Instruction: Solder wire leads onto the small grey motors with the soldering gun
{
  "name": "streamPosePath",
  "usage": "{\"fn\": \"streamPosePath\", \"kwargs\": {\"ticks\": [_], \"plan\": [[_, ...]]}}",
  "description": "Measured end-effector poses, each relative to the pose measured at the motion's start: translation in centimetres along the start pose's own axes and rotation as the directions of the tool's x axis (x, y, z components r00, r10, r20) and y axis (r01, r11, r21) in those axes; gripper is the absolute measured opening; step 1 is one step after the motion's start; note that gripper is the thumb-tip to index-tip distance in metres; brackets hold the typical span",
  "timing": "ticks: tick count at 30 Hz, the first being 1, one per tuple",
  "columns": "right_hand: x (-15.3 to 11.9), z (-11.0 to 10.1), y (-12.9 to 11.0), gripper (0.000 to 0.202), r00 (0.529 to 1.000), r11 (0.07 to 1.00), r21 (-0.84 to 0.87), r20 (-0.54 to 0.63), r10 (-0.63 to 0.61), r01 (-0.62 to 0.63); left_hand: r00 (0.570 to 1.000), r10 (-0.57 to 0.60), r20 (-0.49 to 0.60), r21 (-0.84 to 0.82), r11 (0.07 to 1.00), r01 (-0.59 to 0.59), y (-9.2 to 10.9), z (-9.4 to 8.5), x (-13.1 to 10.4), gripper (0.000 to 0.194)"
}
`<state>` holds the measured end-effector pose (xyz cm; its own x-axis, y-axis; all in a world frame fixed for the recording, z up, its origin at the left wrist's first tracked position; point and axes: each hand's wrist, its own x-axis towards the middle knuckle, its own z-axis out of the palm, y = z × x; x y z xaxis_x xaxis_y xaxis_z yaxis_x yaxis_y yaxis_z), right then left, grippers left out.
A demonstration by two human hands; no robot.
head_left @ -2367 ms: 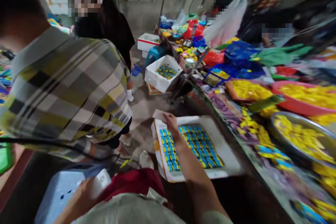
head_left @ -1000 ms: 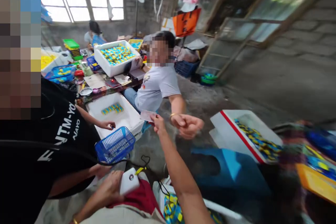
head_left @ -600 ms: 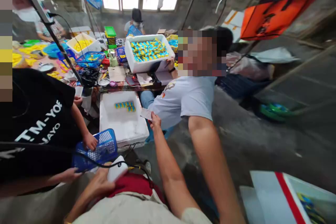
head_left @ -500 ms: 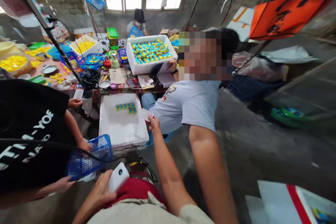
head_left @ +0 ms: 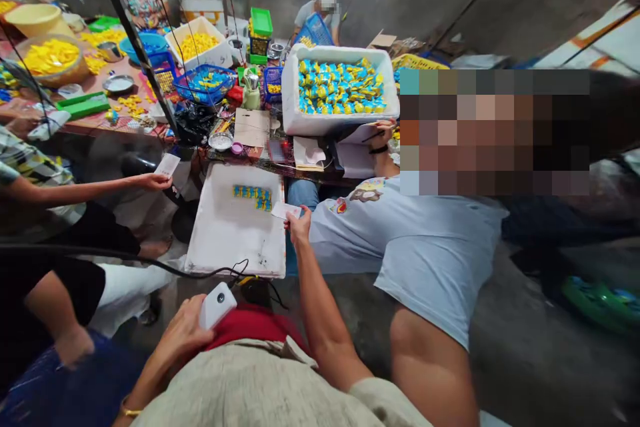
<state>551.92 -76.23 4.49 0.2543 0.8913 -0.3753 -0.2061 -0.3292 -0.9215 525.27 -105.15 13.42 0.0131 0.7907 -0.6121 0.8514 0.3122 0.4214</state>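
Note:
My left hand [head_left: 183, 333] is closed around a white rectangular device [head_left: 219, 305] with a dark round spot, held low in front of my body. With my right hand [head_left: 300, 225] I pinch a small white paper slip [head_left: 283, 211] over the right edge of a shallow white foam box [head_left: 225, 247]. Several blue-and-yellow wrapped packets [head_left: 251, 195] lie in rows near the far side of that box. To its left, another person's hand [head_left: 156, 181] holds out a similar white slip [head_left: 167, 165].
A co-worker in a light T-shirt [head_left: 430, 247] sits close on my right. Behind, a worktable [head_left: 115, 123] bears a foam box [head_left: 300, 123] full of wrapped packets, baskets and yellow pieces. A black cable [head_left: 150, 259] crosses in front. Another person's blurred hand [head_left: 74, 347] is at lower left.
My view has shifted, so the scene sits farther right. The person in black with the blue basket has moved to the lower left, uncovering another person's outstretched arm. My hands keep their holds.

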Motion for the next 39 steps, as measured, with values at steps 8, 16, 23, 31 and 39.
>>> {"fn": "streamPosePath", "kwargs": {"ticks": [8,16,23,31,39], "plan": [[1.1,0.2,-0.6,0.02,0.977,0.996,-0.085,0.212,0.005,0.014,0.998,0.041,0.053,-0.03,0.999,-0.04,1.6,-4.0,4.9,0.054],[3.0,1.0,0.2,0.048,0.933,0.997,-0.071,0.361,0.015,0.011,0.998,0.018,0.058,-0.023,1.0,-0.017,3.5,-3.9,6.9,0.047],[6.0,2.3,-1.7,0.041,0.889,0.999,-0.017,0.456,0.037,-0.032,0.997,-0.077,0.007,0.015,0.997,0.076,6.1,-4.0,6.7,0.042],[5.6,5.1,-3.8,0.036,0.844,0.998,-0.041,0.532,0.07,-0.057,0.998,0.07,0.007,0.09,0.993,-0.07,6.7,-6.7,8.4,0.063],[2.3,6.6,-5.0,0.025,0.812,0.993,-0.111,0.583,0.04,0.031,0.924,0.383,-0.001,0.193,0.907,-0.375,6.6,-11.5,12.1,0.07]]}}
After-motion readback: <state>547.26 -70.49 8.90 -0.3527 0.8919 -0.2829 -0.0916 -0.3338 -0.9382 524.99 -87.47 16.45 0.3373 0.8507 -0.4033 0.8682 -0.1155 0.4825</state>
